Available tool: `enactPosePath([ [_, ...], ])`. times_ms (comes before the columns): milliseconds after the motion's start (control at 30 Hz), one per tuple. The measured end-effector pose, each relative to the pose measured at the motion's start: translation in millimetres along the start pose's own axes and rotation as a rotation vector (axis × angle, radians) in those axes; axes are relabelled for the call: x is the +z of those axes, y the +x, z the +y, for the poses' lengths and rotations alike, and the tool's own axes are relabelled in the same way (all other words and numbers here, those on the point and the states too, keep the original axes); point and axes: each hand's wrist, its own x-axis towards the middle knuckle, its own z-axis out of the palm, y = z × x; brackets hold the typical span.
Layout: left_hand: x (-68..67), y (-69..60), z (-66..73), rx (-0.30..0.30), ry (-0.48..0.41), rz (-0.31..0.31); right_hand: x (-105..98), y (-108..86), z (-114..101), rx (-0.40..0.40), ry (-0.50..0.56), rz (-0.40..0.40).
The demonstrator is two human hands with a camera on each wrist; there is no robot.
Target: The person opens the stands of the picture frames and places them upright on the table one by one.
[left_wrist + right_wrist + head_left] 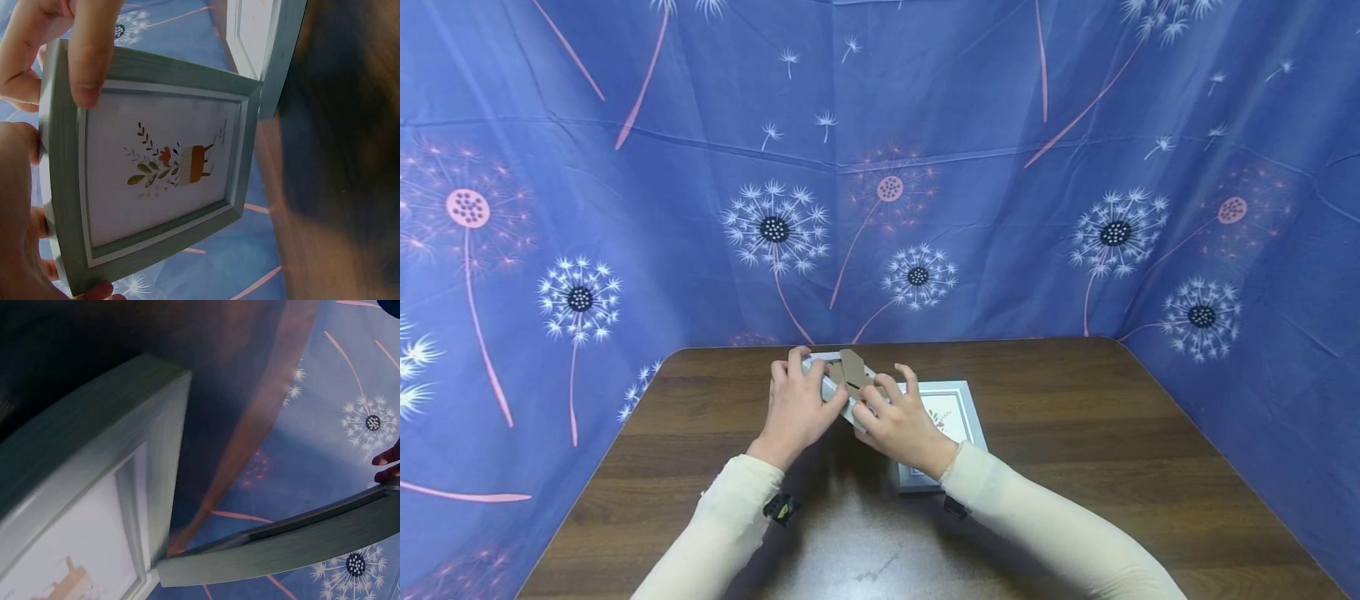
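Both hands hold a pale grey-green picture frame (820,357) above the table, its back turned up. A brown cardboard stand (852,367) shows on that back. My left hand (797,404) grips the left end, fingers over the far edge and thumb at the near edge. At the other end, my right hand (901,421) holds the frame with bent fingers, one finger raised. The left wrist view shows the held frame's front, a white print (156,212) of flowers above a small orange stool. Part of the right hand's grip is hidden.
A second, similar picture frame (961,408) lies face up on the brown wooden table (1075,467), partly under the right hand and forearm. Blue cloth (1000,208) with dandelion prints hangs behind the table and along its sides.
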Motion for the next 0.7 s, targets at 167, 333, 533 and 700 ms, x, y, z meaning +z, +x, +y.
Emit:
enactPosePath([
  [167,-2.3,4.8,-1.1,0.086,0.058,0.062,-3,3.4,-1,0.073,0.021,-0.040],
  [333,-2.9,6.6,0.2,0.149,0.095,0.053,-4,2.0,-3,0.144,0.061,-0.113],
  [533,-2.2,6.0,1.3,0.233,0.118,0.051,-2,-2.7,-10,0.236,0.169,-0.165],
  [700,1.2,2.8,-0.6,0.284,0.124,0.069,-2,-6.6,-13,0.272,0.271,-0.232],
])
